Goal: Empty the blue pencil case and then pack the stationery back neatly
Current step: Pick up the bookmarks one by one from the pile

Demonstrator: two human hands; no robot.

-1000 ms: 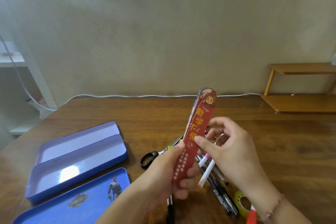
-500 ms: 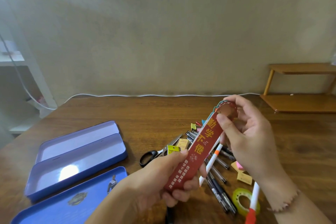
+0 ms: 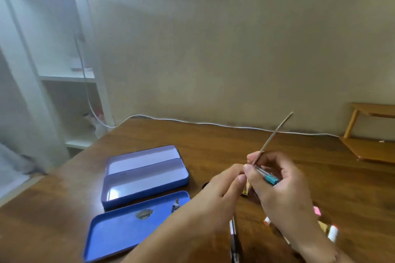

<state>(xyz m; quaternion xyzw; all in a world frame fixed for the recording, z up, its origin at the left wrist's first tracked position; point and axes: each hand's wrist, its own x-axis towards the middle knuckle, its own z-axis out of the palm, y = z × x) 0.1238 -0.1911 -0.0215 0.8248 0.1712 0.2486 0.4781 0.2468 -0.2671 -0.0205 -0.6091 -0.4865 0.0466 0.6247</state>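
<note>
A thin stack of bookmarks (image 3: 271,139), seen edge-on, is pinched between the fingers (image 3: 249,168) of both hands at frame centre, apparently for squaring before packing into the open blue pencil case (image 3: 147,177) lying lower left on the desk (image 3: 213,141).

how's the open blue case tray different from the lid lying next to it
The case tray is a paler, lavender blue inside; the lid is a deeper blue. The tray is plain and has a second section behind it; the lid carries a printed badge and figure. The tray lies farther away, the lid nearer. Both lie flat, open side up, and hold nothing.
</note>
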